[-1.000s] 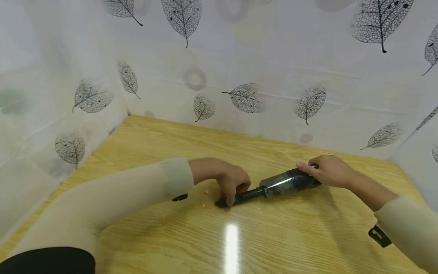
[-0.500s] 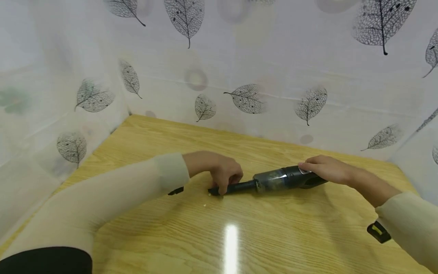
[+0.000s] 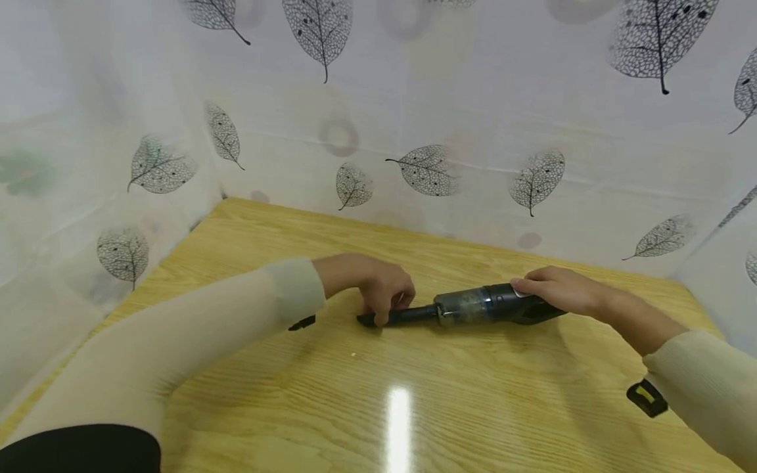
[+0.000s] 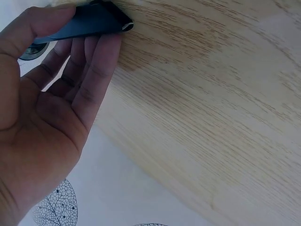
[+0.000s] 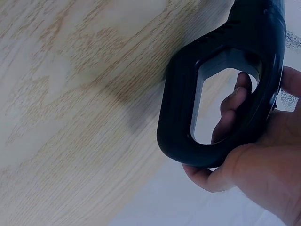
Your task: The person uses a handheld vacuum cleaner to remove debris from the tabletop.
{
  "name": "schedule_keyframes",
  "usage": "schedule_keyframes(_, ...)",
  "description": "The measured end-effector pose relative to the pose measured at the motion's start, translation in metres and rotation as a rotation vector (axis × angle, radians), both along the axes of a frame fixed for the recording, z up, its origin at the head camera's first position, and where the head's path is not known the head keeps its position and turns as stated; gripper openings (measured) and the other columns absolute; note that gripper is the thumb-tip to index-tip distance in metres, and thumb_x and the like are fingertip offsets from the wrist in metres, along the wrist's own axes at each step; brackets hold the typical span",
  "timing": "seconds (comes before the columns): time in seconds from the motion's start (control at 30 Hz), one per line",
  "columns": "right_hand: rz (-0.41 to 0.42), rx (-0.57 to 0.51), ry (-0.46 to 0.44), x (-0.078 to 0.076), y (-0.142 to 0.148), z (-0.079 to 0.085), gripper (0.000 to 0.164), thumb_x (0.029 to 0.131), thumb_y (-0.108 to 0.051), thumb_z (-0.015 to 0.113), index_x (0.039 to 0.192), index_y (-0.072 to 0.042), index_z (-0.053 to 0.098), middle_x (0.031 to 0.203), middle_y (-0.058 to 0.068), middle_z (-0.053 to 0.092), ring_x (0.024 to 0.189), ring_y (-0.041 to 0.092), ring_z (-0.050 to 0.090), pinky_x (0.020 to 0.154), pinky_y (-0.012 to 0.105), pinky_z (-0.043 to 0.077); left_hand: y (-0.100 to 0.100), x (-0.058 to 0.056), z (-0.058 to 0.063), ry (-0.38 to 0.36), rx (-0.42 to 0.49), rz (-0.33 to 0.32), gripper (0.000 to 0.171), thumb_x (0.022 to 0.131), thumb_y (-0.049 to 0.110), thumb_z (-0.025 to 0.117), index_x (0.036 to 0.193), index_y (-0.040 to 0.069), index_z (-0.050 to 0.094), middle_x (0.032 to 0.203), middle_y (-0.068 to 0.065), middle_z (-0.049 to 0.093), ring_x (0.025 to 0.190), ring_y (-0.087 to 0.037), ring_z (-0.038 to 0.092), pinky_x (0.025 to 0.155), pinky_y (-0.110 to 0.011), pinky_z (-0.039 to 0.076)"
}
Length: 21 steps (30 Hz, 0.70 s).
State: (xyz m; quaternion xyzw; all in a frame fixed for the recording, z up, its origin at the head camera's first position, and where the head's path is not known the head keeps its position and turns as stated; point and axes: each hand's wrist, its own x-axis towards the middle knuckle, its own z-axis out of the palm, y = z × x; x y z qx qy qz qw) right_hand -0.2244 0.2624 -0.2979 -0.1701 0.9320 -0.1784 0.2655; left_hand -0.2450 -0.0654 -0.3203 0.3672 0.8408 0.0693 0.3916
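A black handheld vacuum cleaner with a clear dust cup lies nearly level across the wooden table. My left hand pinches its slim nozzle near the tip, thumb on one side and fingers on the other. In the left wrist view the slanted mouth of the nozzle points out past the fingertips. At the other end, my right hand grips the looped handle, with fingers showing through the loop in the right wrist view. A tiny pale crumb lies just in front of the nozzle tip.
The wood-grain tabletop stretches around both hands. White curtains printed with dark leaves hang along its back and sides. Light glares off the table near the front. Small black devices sit at both cuffs.
Both hands have shifted the vacuum cleaner's nozzle left and toward the back, and the body now lies flatter. A pink bit and a pale bit near the nozzle are no longer seen.
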Motion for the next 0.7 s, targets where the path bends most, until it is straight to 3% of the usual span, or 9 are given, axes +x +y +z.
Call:
schedule_keyframes(0.3,-0.049,-0.053,-0.057,0.001,-0.002,0.002,0.074,0.109,-0.049,0.021,0.146,0.014,0.037,0.147,0.037,0.038,0.137,0.057,0.034,0.105,0.067,0.037,-0.003,0.003,-0.001,-0.051,-0.005,0.018,0.029,0.079,-0.001,0.078,0.093,0.011,0.055,0.089,-0.002,0.057,0.063,-0.016,0.065,0.066,-0.033,0.062)
schedule_keyframes(0.7,0.010,-0.041,0.024,0.002,-0.010,-0.001,0.067,0.109,-0.042,0.032,0.142,0.016,0.041,0.145,0.038,0.042,0.135,0.058,0.036,0.104,0.064,0.041,-0.003,0.019,-0.005,-0.138,-0.013,0.066,0.030,0.079,-0.002,0.080,0.089,0.012,0.055,0.090,-0.005,0.057,0.067,-0.017,0.067,0.066,-0.032,0.062)
